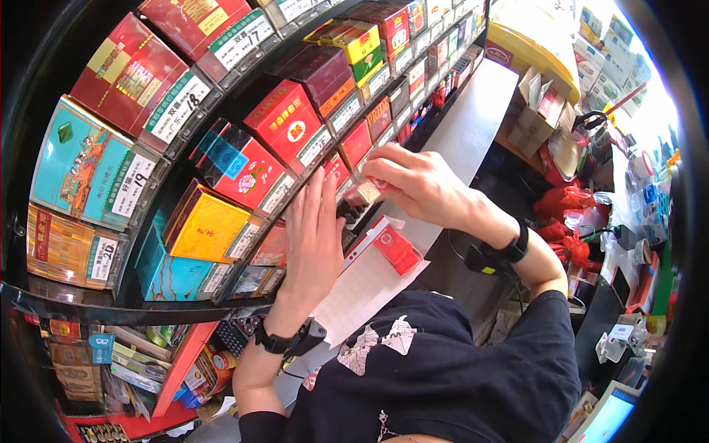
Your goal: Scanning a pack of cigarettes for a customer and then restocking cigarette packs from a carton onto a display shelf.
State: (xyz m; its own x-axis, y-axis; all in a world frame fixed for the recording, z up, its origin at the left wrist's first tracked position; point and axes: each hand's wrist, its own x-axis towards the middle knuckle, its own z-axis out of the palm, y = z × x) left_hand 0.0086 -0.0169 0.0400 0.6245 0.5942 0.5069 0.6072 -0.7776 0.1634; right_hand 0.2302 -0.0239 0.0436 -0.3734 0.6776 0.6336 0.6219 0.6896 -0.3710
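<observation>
My right hand (415, 183) pinches a small cigarette pack (363, 192) with a tan end, just in front of the lower shelf tier. My left hand (314, 238) lies against the front of the rack with its fingers stretched out. Its fingertips are beside a red cigarette pack (334, 169) in the lower row; whether they press on it, I cannot tell. Below my hands, a crumpled-looking red pack (396, 252) rests on white paper sheets (360, 288) on the counter.
A tiered black rack of cigarette packs (282, 119) with price tags curves along the left. A pale counter (471, 116) runs beside it. An open cardboard box (534, 119) and red plastic bags (565, 216) stand at right. A lit screen (609, 412) is at lower right.
</observation>
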